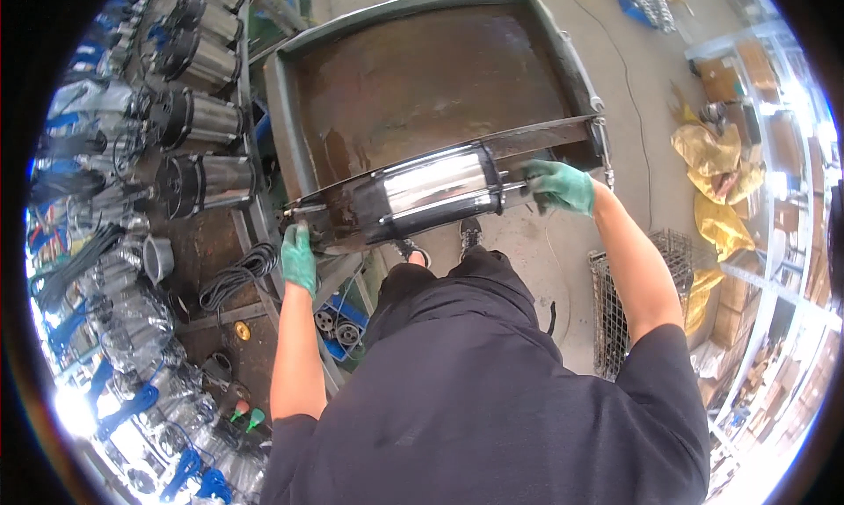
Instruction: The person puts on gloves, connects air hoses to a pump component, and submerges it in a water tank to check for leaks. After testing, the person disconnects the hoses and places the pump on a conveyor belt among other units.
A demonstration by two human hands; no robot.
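Green-gloved, the right hand (563,187) grasps the shiny cylinder's (435,187) end along the tray's (290,118) near edge; whether the left hand (299,261) grips, I can't tell. Floor (617,136) stretches rightward.

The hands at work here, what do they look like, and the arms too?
The left hand and right hand wear green gloves, darker around the fingers. The forearms are bare, with short black sleeves above them. I see no cables or markings on either arm.
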